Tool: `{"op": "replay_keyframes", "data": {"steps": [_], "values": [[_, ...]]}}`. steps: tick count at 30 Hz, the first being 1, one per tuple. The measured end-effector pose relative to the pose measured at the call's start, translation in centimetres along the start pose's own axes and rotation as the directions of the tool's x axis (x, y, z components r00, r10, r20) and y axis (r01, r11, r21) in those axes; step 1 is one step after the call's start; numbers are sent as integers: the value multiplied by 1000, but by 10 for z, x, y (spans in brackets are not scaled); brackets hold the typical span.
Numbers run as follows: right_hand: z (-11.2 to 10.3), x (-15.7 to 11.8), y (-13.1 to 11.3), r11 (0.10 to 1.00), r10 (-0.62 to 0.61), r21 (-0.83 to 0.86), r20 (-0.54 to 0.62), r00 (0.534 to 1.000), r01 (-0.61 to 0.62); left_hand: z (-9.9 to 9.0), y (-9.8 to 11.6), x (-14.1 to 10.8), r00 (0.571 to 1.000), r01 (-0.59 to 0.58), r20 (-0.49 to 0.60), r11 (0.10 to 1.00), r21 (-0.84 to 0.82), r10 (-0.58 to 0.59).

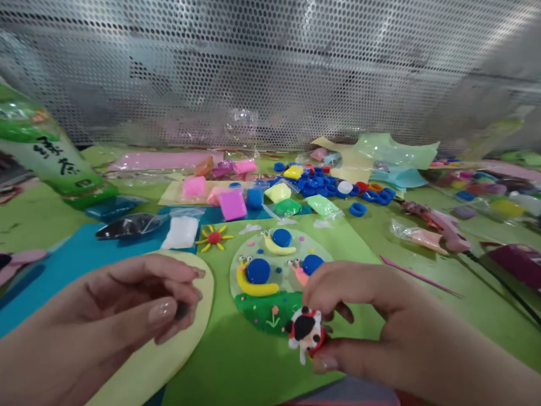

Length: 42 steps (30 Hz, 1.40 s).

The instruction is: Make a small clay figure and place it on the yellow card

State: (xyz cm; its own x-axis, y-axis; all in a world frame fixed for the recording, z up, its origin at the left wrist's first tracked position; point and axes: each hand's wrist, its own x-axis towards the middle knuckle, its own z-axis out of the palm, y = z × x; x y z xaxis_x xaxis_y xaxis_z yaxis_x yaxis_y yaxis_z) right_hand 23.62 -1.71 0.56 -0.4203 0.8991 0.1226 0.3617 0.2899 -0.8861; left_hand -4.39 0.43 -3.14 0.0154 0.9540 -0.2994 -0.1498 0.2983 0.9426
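My right hand [372, 304] pinches a small clay figurine [306, 330] between thumb and fingers. The figurine is white, black and red with a pale face. Beneath it lies a green sheet [203, 361] bearing a clay picture: a yellow snail [257, 276] with a blue shell, two more snails partly beside my right fingers, a red and yellow sun [213, 237], and green grass with a flower [275, 318]. On the left, my left hand [143, 310] is curled with thumb and fingertips together over a pale yellow paper [200, 332]. Something dark shows between those fingertips, too hidden to name.
Packets of colored clay [233, 204] and a pile of blue rings [316, 185] lie behind the picture. A green tea bottle [54, 152] stands at the left. On the right are a pink glue gun [448, 228] with a cord and a thin pink stick [418, 275]. Perforated metal [270, 67] closes the back.
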Motion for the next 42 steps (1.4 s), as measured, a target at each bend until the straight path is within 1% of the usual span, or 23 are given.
{"op": "replay_keyframes", "data": {"steps": [1, 3, 5, 6, 8, 10, 12, 14, 16, 19, 21, 22, 26, 30, 34, 38, 40, 42], "values": [[4, 0, 2, 1000, 22, -11, 10, 1000, -22, 3, 4, 0, 999, -35, -1, 999, 5, 35], [13, -1, 4, 990, 130, -57, 70, 989, -126, 10, 12, 1, 994, -112, 4, 994, 9, 112], [25, 0, 6, 965, 248, -123, 158, 956, -230, 14, 22, 1, 981, -193, 26, 981, 24, 192], [32, 1, 6, 953, 287, -158, 199, 937, -258, 14, 26, 0, 972, -231, 51, 972, 39, 229], [46, 4, 7, 944, 303, -214, 250, 920, -252, 13, 35, -2, 950, -299, 112, 951, 73, 290], [58, 8, 8, 945, 266, -266, 276, 924, -193, 10, 42, -5, 940, -323, 154, 940, 108, 305], [66, 10, 10, 940, 220, -315, 267, 938, -131, 8, 47, -8, 948, -302, 153, 942, 145, 280], [68, 10, 11, 922, 191, -376, 239, 952, -91, 6, 48, -9, 961, -264, 135, 942, 206, 240], [66, 10, 9, 899, 141, -438, 223, 965, -30, 5, 47, -7, 971, -234, 109, 930, 284, 211], [61, 17, 1, 877, -43, -460, 215, 976, 139, 2, 41, 1, 983, -185, 80, 905, 384, 167], [61, 28, -7, 873, -145, -442, 167, 975, 206, 0, 36, 6, 984, -174, 99, 893, 415, 146], [63, 36, -11, 871, -164, -444, 138, 977, 209, 0, 34, 9, 983, -180, 116, 888, 423, 144], [74, 60, -17, 855, -157, -491, 58, 986, 166, -1, 24, 12, 971, -228, 166, 876, 425, 173], [79, 66, -12, 864, -213, -462, 27, 977, 201, -1, 18, 10, 970, -230, 177, 879, 417, 169], [77, 68, -7, 848, -268, -468, 27, 963, 249, -3, 16, 10, 959, -278, 179, 850, 447, 219], [75, 73, -6, 827, -328, -471, 38, 944, 307, -4, 18, 12, 970, -231, 158, 907, 351, 186], [74, 75, -6, 815, -344, -486, 32, 939, 315, -4, 19, 12, 972, -223, 145, 920, 323, 184], [75, 76, -5, 801, -354, -498, 54, 934, 333, -5, 18, 12, 974, -210, 146, 935, 286, 175]]}}
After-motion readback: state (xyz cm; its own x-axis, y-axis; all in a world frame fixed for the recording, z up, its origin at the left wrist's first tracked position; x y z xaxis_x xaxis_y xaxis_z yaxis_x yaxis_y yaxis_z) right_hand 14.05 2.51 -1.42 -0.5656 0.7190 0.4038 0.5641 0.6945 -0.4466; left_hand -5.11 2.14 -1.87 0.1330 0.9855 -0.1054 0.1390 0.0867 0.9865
